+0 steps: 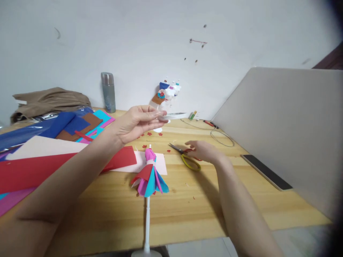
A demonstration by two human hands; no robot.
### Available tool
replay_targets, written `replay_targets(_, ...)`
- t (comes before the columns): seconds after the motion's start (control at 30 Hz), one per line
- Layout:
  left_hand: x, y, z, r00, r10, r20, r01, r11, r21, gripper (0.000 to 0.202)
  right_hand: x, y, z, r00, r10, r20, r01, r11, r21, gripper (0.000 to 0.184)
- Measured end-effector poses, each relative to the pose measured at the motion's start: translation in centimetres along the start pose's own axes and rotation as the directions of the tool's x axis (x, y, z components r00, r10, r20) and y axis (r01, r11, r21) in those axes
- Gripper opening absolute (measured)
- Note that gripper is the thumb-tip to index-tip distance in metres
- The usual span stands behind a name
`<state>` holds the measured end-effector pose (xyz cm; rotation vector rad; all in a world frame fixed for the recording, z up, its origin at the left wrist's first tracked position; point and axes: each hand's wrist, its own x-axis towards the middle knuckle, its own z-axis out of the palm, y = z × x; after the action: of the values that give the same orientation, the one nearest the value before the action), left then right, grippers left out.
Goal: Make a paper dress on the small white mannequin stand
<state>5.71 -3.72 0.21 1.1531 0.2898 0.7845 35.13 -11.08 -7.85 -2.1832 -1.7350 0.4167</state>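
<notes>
With the left grip pinching a white strip, seat the right grip, closure unclear, squarely on the scissors beneath.

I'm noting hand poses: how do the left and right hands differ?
The left hand is higher, pinching a thin white item; the right hand is lower, at the scissors. The left hand points rightward; the right hand, leftward. Both are bare.
</notes>
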Motion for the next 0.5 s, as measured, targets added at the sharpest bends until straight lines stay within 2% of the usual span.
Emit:
replay_targets(0.07, 0.0, -0.3, 0.1, 0.999, -0.032, 0.021, 0.033, 0.999, -0.021, 0.012, -0.1, -1.0, 0.0, 0.989, -0.049, -0.143, 0.063, 0.994, 0.091, 0.055)
replay_targets(0.13, 0.1, -0.8, 0.4, 0.995, -0.077, 0.058, 0.08, 0.996, -0.04, 0.014, -0.2, -2.1, 0.5, 0.958, -0.131, -0.253, 0.194, 0.951, 0.242, 0.065)
replay_targets(0.2, 0.2, -1.3, 0.7, 0.985, -0.134, 0.107, 0.14, 0.989, -0.048, 0.016, -0.1, -3.0, 1.1, 0.884, -0.258, -0.389, 0.447, 0.711, 0.543, 0.068)
replay_targets(0.27, 0.3, -1.8, 0.9, 0.972, -0.18, 0.148, 0.189, 0.981, -0.051, 0.018, -0.1, -3.3, 1.6, 0.819, -0.301, -0.489, 0.572, 0.506, 0.646, 0.043)
replay_targets(0.3, 0.3, -2.0, 1.0, 0.968, -0.192, 0.159, 0.203, 0.978, -0.05, 0.019, -0.2, -3.3, 1.7, 0.802, -0.31, -0.511, 0.597, 0.467, 0.653, 0.028)
replay_targets(0.33, 0.3, -2.1, 1.0, 0.966, -0.202, 0.164, 0.212, 0.976, -0.042, 0.019, -0.2, -3.2, 1.6, 0.794, -0.313, -0.521, 0.606, 0.462, 0.647, 0.017)
replay_targets(0.43, 0.5, -2.1, 0.6, 0.958, -0.243, 0.15, 0.241, 0.97, 0.033, 0.014, -0.5, -2.3, 0.9, 0.8, -0.315, -0.511, 0.598, 0.491, 0.633, 0.01)
replay_targets(0.5, 0.7, -2.0, 0.2, 0.961, -0.251, 0.115, 0.24, 0.966, 0.097, 0.013, -0.5, -1.5, 0.1, 0.819, -0.295, -0.491, 0.565, 0.564, 0.603, 0.01)
